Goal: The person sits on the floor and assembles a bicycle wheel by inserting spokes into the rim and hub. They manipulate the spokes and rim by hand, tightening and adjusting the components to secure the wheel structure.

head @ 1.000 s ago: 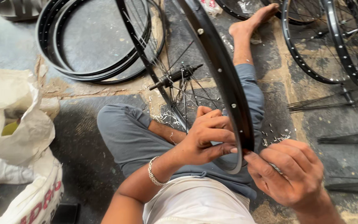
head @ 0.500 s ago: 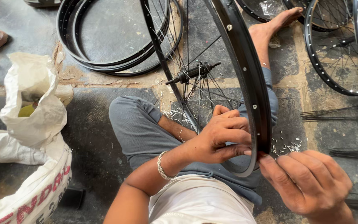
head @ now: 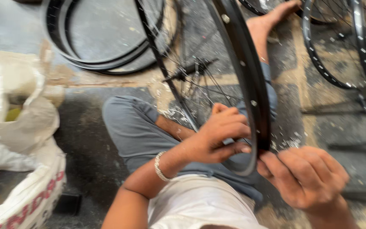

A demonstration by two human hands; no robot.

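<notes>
1. Pinching black bicycle wheel rim, left hand closed on its inner edge.
2. Right hand fingertips curled against rim's outer edge, just beside left grip.
3. White sack well left.

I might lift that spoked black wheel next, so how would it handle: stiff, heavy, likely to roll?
The wheel probably stays stiff, since spokes brace it. Mostly open space, so likely light for its size. Standing on edge between the left hand and right hand, it may roll or tip.
</notes>
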